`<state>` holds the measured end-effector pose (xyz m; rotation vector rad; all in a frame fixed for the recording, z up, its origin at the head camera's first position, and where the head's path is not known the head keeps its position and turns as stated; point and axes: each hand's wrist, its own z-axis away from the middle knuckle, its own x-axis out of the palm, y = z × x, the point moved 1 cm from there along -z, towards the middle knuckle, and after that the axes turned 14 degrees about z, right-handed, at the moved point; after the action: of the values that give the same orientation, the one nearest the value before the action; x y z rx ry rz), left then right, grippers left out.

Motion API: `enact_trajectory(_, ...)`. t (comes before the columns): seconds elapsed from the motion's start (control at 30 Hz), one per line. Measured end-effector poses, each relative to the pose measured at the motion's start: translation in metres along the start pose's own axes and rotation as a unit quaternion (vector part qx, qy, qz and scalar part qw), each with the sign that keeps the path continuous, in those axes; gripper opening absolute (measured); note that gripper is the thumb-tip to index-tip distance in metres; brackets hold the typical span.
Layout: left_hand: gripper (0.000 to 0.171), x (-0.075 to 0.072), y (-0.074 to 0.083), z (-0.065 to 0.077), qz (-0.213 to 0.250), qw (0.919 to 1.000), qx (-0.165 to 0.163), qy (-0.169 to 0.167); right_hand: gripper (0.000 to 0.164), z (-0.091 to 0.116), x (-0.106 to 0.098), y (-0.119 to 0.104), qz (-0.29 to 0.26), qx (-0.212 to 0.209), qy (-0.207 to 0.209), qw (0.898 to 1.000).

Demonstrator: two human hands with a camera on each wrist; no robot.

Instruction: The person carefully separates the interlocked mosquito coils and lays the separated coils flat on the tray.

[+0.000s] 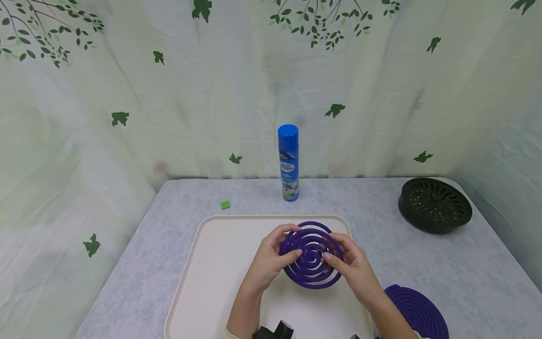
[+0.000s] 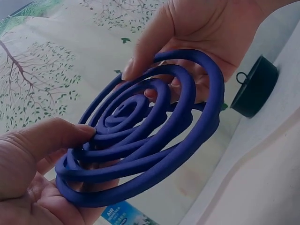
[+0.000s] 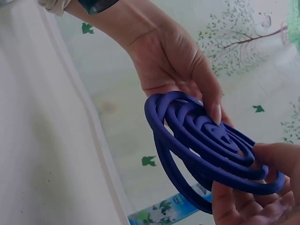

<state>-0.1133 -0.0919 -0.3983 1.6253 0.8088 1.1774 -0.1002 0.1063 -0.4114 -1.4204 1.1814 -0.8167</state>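
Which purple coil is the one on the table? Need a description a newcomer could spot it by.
On the pale grey table, find the big cream tray. Right of it in the head view, at the bottom edge and partly behind the right forearm, the coil lies flat. Its rings are packed tight, unlike the open-gapped purple spiral in the left hand and right hand.

Looking forward and down from the head, farther off, toward the far edge of the table (image 1: pixel 347 195). Looking across from each wrist, tipped sideways, very close to the purple coil (image 2: pixel 129 123). Sharing that coil and the blue can (image 1: pixel 290 165) in all three. Sharing the black bowl (image 1: pixel 436 205), far right corner, from head and left wrist.
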Motion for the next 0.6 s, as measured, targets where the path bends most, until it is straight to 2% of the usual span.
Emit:
enact_trajectory(0.3, 0.043, -0.0021, -0.0018, -0.0012, 0.034, 0.9992, -0.018, -0.015, 0.036, 0.0002, -0.0009, 0.0011, 0.004, 0.039, 0.01, 0.999)
enact_trajectory(0.6, 0.043, -0.0011, 0.0002, -0.0004, 0.052, 0.9982, -0.012, -0.028, 0.035, 0.0007, -0.0003, -0.0007, -0.004, 0.019, 0.005, 1.0)
